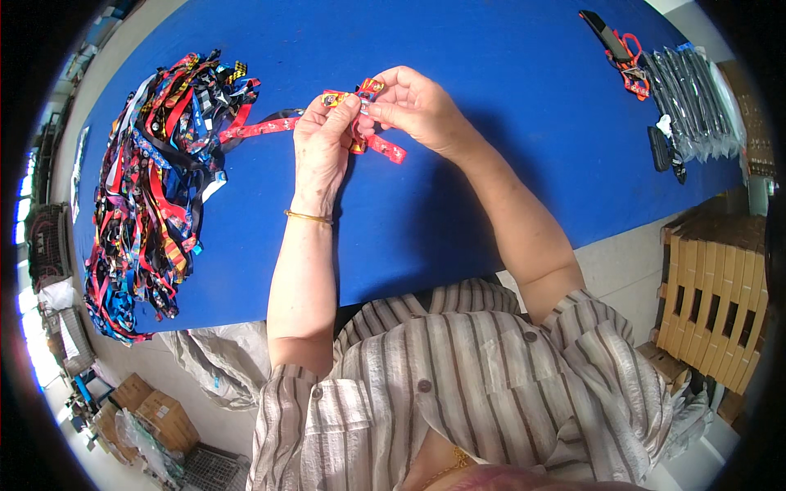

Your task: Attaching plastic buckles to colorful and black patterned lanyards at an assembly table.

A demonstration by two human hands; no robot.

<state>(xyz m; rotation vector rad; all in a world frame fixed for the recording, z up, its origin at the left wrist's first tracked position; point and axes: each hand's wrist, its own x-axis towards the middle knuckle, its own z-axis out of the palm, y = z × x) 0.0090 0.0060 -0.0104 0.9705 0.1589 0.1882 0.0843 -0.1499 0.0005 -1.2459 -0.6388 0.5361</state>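
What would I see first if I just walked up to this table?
Probably the big heap of colourful straps on the left of the blue table. Next, the left hand and right hand in the middle, both pinching one red strap above the table. Far right lies a stack of clear bags.

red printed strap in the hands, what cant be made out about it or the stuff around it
- Red printed strap, head view: the stretch between the left hand and the right hand is covered by the fingers, so how it is folded cannot be told.
- Pile of straps: too tangled to count.
- Clear packets near the table's right edge: contents too small and bent by the fisheye rim.
- Black items beside them: kind unclear.
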